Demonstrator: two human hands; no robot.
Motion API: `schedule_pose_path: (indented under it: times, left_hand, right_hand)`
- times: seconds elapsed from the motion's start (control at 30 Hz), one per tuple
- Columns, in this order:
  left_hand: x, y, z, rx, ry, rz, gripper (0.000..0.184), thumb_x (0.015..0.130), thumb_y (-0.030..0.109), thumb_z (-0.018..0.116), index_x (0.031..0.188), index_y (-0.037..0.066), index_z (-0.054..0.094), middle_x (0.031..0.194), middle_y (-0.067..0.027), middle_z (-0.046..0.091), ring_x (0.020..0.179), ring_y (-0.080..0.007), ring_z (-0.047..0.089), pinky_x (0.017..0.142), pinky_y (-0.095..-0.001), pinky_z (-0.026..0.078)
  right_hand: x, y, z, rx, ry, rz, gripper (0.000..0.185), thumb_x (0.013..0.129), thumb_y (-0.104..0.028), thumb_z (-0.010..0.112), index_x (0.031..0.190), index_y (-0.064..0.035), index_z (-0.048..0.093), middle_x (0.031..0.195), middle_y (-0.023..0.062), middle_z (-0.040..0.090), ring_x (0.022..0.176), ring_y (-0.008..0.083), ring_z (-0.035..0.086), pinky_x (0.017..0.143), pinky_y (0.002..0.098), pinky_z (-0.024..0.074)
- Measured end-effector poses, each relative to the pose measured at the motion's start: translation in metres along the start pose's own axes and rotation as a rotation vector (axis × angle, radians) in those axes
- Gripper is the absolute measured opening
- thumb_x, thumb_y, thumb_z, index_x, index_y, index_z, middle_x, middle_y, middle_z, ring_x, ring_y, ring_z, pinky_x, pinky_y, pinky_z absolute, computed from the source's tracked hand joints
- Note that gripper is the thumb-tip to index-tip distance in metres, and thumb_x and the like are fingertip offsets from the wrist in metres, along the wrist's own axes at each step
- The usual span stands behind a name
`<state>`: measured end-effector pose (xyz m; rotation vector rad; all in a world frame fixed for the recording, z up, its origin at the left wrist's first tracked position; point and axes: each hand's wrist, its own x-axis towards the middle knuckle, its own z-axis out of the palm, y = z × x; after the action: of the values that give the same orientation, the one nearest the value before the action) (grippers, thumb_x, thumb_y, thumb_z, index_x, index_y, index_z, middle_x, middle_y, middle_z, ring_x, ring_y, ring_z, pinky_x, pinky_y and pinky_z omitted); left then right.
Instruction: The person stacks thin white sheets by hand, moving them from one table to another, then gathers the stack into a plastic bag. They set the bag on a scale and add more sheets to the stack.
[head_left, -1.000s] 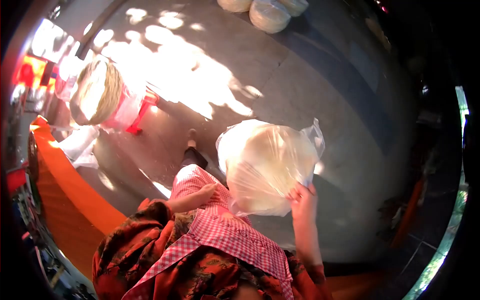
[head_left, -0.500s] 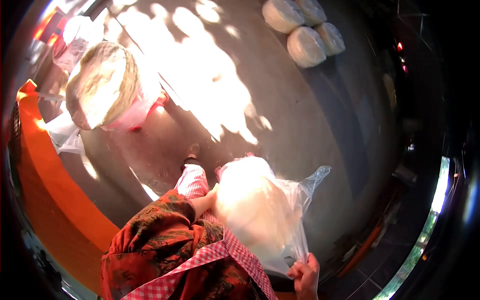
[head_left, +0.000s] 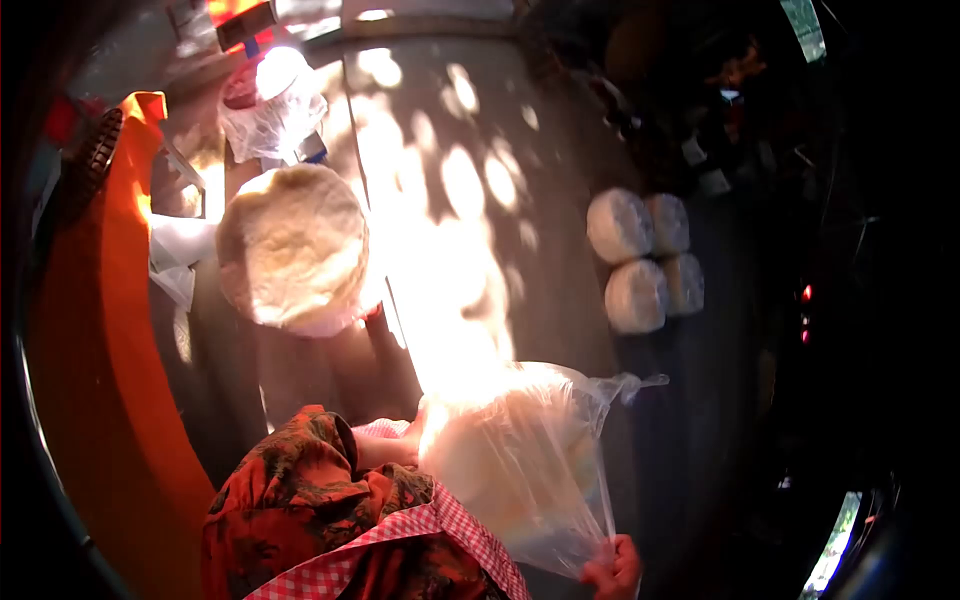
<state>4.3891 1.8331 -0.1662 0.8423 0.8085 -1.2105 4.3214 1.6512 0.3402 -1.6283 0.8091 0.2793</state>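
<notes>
A clear plastic bag [head_left: 515,460] with a large, pale, rounded mass inside is in front of my body. My right hand [head_left: 615,568] is closed on the bag's lower right edge and draws the film taut. Against the left side of the bag rests my left hand [head_left: 412,440]; its fingers are lost behind the bag and in bright glare. A twisted tail of film [head_left: 635,384] sticks out at the bag's upper right. What the pale mass is made of cannot be made out through the plastic.
A thick, round, pale slab [head_left: 295,250] stands raised at the left. Several wrapped white rounds [head_left: 637,297] are grouped on the floor [head_left: 570,340] to the right. An orange curved panel [head_left: 110,330] runs along the left. White plastic [head_left: 180,255] lies beside it.
The view has tilted up and turned, so the slab and the wrapped rounds appear shifted. My right hand still grips the bag's edge, and my left stays at its side.
</notes>
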Motion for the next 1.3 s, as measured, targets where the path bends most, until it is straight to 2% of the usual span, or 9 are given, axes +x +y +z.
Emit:
schedule_pose_path:
  times: [0.07, 0.17, 0.27, 0.5, 0.7, 1.0, 1.17, 1.27, 1.3]
  left_hand:
    - [0.004, 0.043, 0.004, -0.046, -0.002, 0.067, 0.035, 0.099, 0.038, 0.047, 0.103, 0.004, 0.051, 0.093, -0.0112, 0.058, 0.077, -0.0258, 0.059, 0.067, -0.0400, 0.053]
    - [0.003, 0.106, 0.008, -0.114, 0.006, 0.164, 0.035, 0.099, 0.038, 0.047, 0.103, 0.004, 0.051, 0.094, -0.0113, 0.058, 0.077, -0.0258, 0.059, 0.067, -0.0401, 0.053]
    - [-0.001, 0.167, 0.002, -0.168, 0.041, 0.239, 0.035, 0.099, 0.038, 0.047, 0.103, 0.004, 0.051, 0.094, -0.0113, 0.058, 0.078, -0.0257, 0.059, 0.067, -0.0401, 0.053]
    - [0.006, 0.337, 0.002, -0.465, 0.068, 0.481, 0.035, 0.099, 0.038, 0.047, 0.104, 0.004, 0.051, 0.094, -0.0113, 0.058, 0.079, -0.0256, 0.059, 0.068, -0.0401, 0.053]
    - [0.006, 0.496, -0.064, -0.687, 0.094, 0.641, 0.035, 0.099, 0.038, 0.048, 0.105, 0.004, 0.051, 0.094, -0.0113, 0.058, 0.080, -0.0255, 0.059, 0.069, -0.0402, 0.053]
    - [-0.070, 0.682, -0.179, -0.995, 0.209, 0.849, 0.035, 0.099, 0.038, 0.048, 0.105, 0.004, 0.052, 0.095, -0.0113, 0.058, 0.081, -0.0254, 0.059, 0.070, -0.0402, 0.053]
    - [-0.116, 0.785, -0.242, -1.162, 0.236, 1.038, 0.035, 0.099, 0.037, 0.048, 0.106, 0.004, 0.052, 0.095, -0.0113, 0.058, 0.082, -0.0253, 0.059, 0.071, -0.0403, 0.053]
    - [-0.145, 0.841, -0.295, -1.289, 0.251, 1.138, 0.035, 0.099, 0.037, 0.048, 0.106, 0.004, 0.052, 0.095, -0.0113, 0.058, 0.082, -0.0252, 0.059, 0.071, -0.0403, 0.053]
    - [-0.160, 0.856, -0.315, -1.326, 0.256, 1.174, 0.035, 0.099, 0.037, 0.048, 0.106, 0.004, 0.052, 0.095, -0.0113, 0.058, 0.083, -0.0252, 0.059, 0.071, -0.0403, 0.053]
  right_hand:
    - [0.035, -0.031, -0.009, -0.215, -0.103, -0.188, 0.028, 0.082, -0.003, 0.061, 0.106, -0.0080, 0.049, 0.077, -0.0050, 0.049, 0.063, 0.0043, 0.048, 0.055, 0.0192, 0.0414]
    - [0.102, -0.098, 0.003, -0.212, -0.223, -0.290, 0.028, 0.083, -0.005, 0.063, 0.106, -0.0067, 0.047, 0.075, -0.0045, 0.048, 0.063, 0.0052, 0.048, 0.057, 0.0193, 0.0427]
    - [0.171, -0.168, 0.031, -0.423, -0.212, -0.382, 0.021, 0.072, 0.001, 0.054, 0.092, -0.0067, 0.050, 0.065, -0.0021, 0.043, 0.052, 0.0069, 0.041, 0.050, 0.0250, 0.0387]
    - [0.355, -0.315, 0.112, -0.669, -0.503, -0.523, 0.021, 0.069, -0.001, 0.059, 0.089, -0.0054, 0.055, 0.073, -0.0003, 0.053, 0.060, 0.0084, 0.053, 0.052, 0.0228, 0.0416]
    - [0.441, -0.451, 0.290, -0.839, -0.783, -0.584, 0.021, 0.071, 0.001, 0.060, 0.091, -0.0020, 0.059, 0.071, -0.0012, 0.056, 0.061, 0.0057, 0.052, 0.056, 0.0197, 0.0399]
    - [0.541, -0.602, 0.528, -0.693, -1.189, -0.651, 0.031, 0.067, 0.001, 0.061, 0.098, 0.0065, 0.056, 0.076, 0.0041, 0.058, 0.062, 0.0099, 0.057, 0.055, 0.0212, 0.0445]
    - [0.555, -0.665, 0.687, -0.801, -1.593, -0.674, 0.025, 0.072, 0.001, 0.064, 0.096, 0.0018, 0.056, 0.076, -0.0021, 0.051, 0.067, 0.0049, 0.047, 0.059, 0.0197, 0.0383]
    - [0.577, -0.696, 0.787, -1.029, -1.566, -0.921, 0.022, 0.072, 0.001, 0.062, 0.093, 0.0018, 0.056, 0.075, -0.0024, 0.051, 0.066, 0.0047, 0.045, 0.058, 0.0196, 0.0367]
    - [0.573, -0.702, 0.822, -0.942, -1.719, -0.843, 0.022, 0.072, 0.003, 0.061, 0.093, 0.0010, 0.055, 0.076, -0.0022, 0.051, 0.067, 0.0051, 0.046, 0.059, 0.0198, 0.0366]
